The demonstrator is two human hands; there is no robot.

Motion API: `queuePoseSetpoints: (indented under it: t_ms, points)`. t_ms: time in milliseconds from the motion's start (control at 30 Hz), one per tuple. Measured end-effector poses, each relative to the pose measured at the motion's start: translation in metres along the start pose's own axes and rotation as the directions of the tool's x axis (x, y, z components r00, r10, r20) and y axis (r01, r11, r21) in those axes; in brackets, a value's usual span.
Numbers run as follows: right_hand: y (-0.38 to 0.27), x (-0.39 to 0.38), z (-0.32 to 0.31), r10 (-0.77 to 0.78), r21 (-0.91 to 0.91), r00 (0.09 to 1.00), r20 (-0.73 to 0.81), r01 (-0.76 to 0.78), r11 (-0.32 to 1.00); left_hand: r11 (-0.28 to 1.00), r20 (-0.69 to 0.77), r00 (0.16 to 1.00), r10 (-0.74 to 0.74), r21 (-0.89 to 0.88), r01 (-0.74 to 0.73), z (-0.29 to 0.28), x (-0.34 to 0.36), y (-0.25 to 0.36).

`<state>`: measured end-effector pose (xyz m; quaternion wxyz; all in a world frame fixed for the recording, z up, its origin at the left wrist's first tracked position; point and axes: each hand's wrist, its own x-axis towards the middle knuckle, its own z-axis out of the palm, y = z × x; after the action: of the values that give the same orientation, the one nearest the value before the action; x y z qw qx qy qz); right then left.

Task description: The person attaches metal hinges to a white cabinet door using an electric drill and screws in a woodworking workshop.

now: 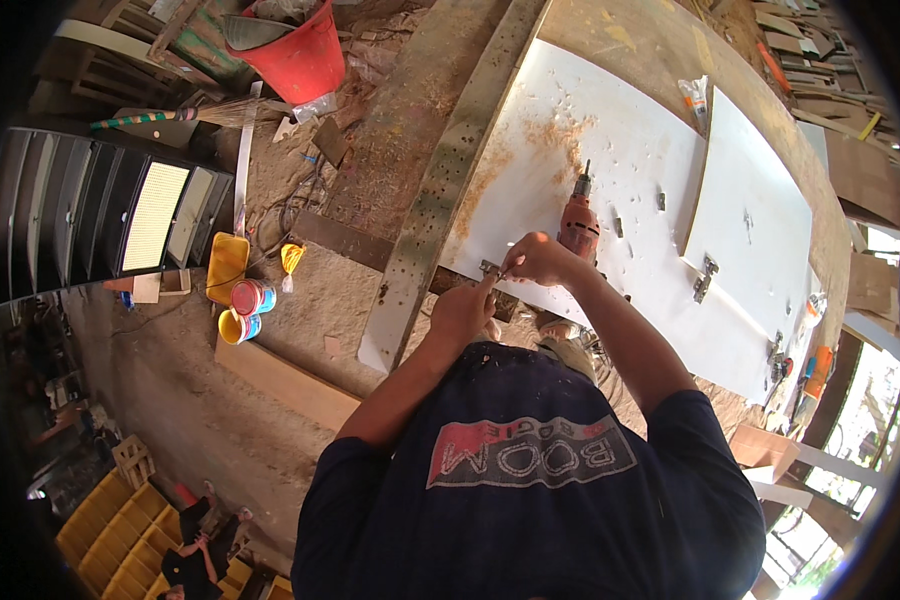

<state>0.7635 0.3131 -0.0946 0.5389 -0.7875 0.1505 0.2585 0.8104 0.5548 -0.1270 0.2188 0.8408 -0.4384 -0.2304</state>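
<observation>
Metal hinge (491,270): my left hand (460,315) and right hand (535,259) pinch it by the white panel (660,315)'s near edge, open room left of the power drill (579,226).

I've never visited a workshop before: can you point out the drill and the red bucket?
Drill (579,223): head view, on its red body.
Red bucket (298,66): head view, on its outer wall.

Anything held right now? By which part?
Small metal piece, likely a hinge. Right hand pinches it near its right end; left hand meets its near side, exact grip unclear.
</observation>
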Motion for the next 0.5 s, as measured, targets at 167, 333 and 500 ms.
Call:
queuePoseSetpoints:
  t_ms: [167, 333, 500]
  points:
    - [-0.001, 0.004, -0.002, 0.031, -0.096, 0.998, 0.062, -0.025, 0.995, 0.999, -0.033, 0.999, 0.024, -0.032, -0.025, -0.001, -0.002, -0.001]
    - [0.006, 0.009, -0.001, 0.003, -0.128, 0.997, 0.079, 0.007, 0.992, 1.000, -0.027, 1.000, 0.006, -0.021, -0.007, 0.001, -0.001, -0.001]
    - [0.010, 0.014, -0.002, 0.047, -0.082, 0.993, 0.109, -0.038, 0.996, 1.000, -0.024, 1.000, -0.007, -0.020, 0.007, 0.001, -0.002, -0.001]
